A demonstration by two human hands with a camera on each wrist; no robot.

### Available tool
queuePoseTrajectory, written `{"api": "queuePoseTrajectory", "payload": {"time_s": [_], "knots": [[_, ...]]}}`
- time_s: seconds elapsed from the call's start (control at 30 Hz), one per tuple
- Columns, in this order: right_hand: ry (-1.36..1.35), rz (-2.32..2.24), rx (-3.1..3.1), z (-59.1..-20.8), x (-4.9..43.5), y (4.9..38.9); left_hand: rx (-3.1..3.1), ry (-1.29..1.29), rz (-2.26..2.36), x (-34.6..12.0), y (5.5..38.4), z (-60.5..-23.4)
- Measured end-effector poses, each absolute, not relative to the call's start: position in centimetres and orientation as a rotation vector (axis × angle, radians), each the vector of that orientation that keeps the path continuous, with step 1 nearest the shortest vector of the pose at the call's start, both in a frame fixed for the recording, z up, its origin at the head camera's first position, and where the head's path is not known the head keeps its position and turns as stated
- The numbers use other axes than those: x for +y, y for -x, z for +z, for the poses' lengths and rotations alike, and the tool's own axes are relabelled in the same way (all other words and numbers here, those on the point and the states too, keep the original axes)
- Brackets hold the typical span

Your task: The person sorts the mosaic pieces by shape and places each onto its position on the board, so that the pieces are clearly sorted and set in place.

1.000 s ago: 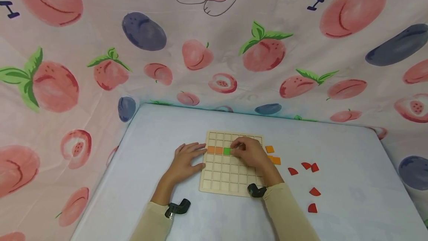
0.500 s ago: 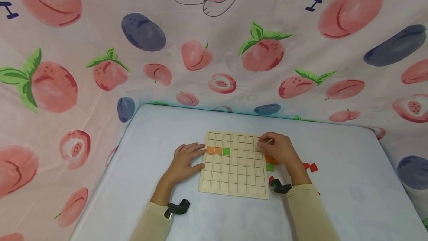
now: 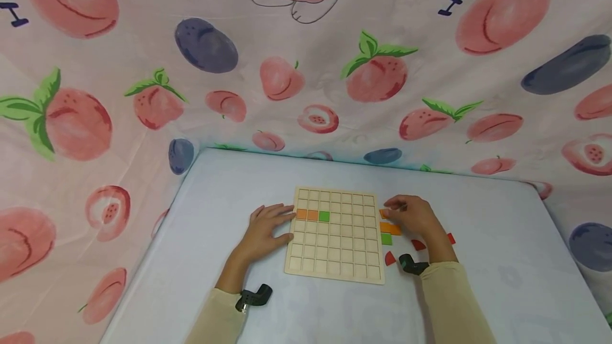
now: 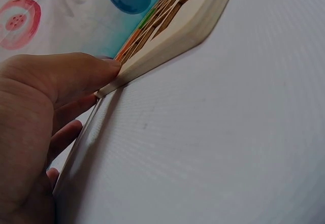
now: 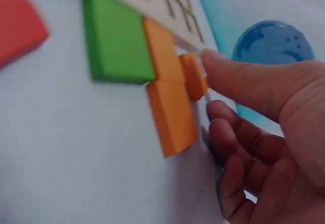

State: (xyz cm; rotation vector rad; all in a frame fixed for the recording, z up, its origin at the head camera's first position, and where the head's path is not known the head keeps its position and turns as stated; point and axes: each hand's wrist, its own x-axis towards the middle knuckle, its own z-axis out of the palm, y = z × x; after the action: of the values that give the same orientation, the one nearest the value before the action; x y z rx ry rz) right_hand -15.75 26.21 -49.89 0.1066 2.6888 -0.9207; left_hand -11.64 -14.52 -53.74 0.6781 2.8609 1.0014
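A square wooden grid board point(image 3: 334, 256) lies on the table. One row holds two orange tiles point(image 3: 307, 214) and a green tile point(image 3: 324, 216). My left hand point(image 3: 268, 230) rests at the board's left edge, thumb and fingertips touching its side, also in the left wrist view. Beyond the right edge, my right hand point(image 3: 413, 215) is over a loose orange square tile point(image 5: 193, 76), thumb tip beside it and thumb and forefinger apart. Its other fingers are bent. Two more orange tiles point(image 5: 172, 117) lie together nearby, with a green tile point(image 5: 119, 38) beside them.
Red quarter-circle pieces lie right of the board, including one red piece point(image 3: 390, 258) near its edge; the right arm hides others. A fruit-print cloth point(image 3: 306, 78) hangs behind the white table point(image 3: 229, 174). Both wrists wear black camera mounts point(image 3: 255, 295).
My right hand has moved right from beside the green tile on the board, past the board's edge, down to the loose orange tile. My left hand has stayed in place.
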Motion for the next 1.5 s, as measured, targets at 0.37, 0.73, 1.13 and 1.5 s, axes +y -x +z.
{"api": "queuePoseTrajectory", "payload": {"time_s": [0.37, 0.73, 1.13, 1.5], "knots": [[-0.096, -0.913, 2.685, -49.8, 26.2, 15.3, 2.868, -0.691, 1.002, -14.5, 11.8, -54.1], [-0.052, -1.049, 2.756, -50.0, 26.4, 14.5, 2.858, -0.692, 1.008, -14.4, 11.8, -54.1], [-0.028, -1.371, 2.624, -49.5, 23.0, 13.6, 2.859, -0.685, 0.999, -14.4, 11.8, -54.0], [0.159, -1.417, 2.583, -50.4, 20.0, 14.1, 2.861, -0.676, 0.977, -14.6, 11.8, -54.2]]}}
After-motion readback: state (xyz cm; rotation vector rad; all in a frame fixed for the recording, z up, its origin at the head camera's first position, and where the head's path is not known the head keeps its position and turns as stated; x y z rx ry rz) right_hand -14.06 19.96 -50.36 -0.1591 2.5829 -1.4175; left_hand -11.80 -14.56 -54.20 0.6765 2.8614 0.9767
